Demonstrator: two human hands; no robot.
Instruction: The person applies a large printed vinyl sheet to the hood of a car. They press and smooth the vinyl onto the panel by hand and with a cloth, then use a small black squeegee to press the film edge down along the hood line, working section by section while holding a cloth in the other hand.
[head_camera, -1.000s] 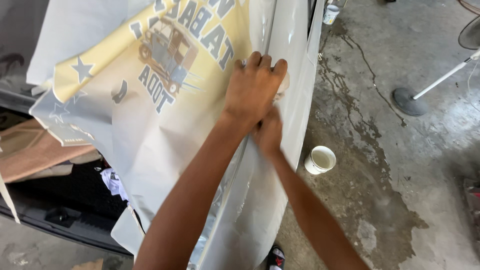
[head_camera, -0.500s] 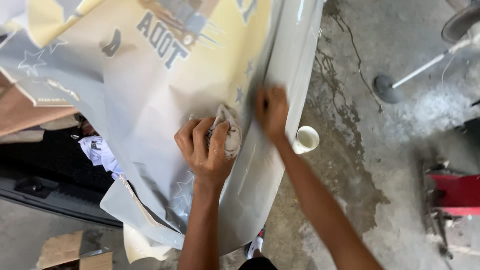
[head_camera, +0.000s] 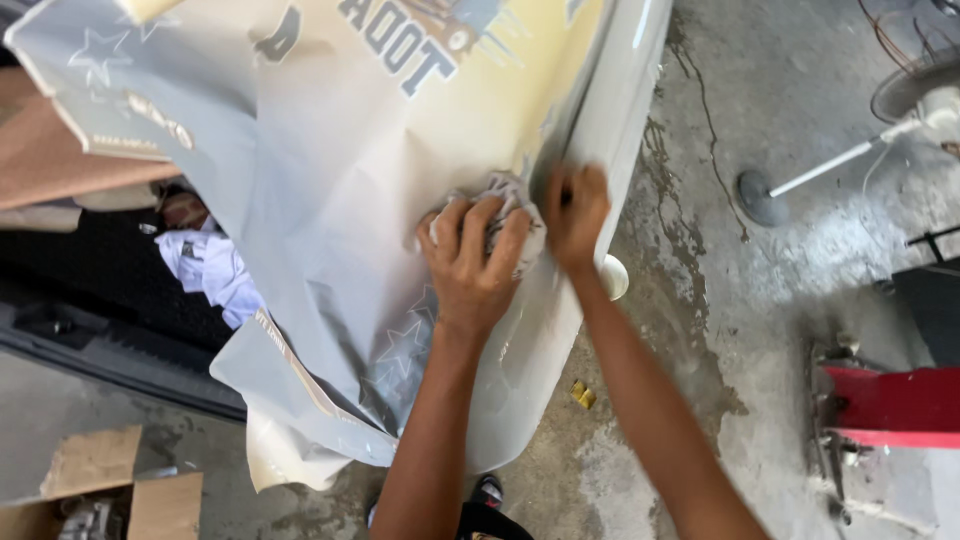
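I'm mid-wipe: my left hand (head_camera: 472, 262) is clenched around a crumpled rag (head_camera: 508, 205), pressing it on the printed sheet (head_camera: 330, 200) draped over the white panel (head_camera: 610, 110). My right hand (head_camera: 575, 210) presses fingertips along the sheet's edge. Next I'd judge steady pressure along that seam.

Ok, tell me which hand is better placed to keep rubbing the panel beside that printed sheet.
Left, probably. The left hand already grips the crumpled rag against the pale panel, while the right hand holds no cloth and presses at the printed sheet edge.
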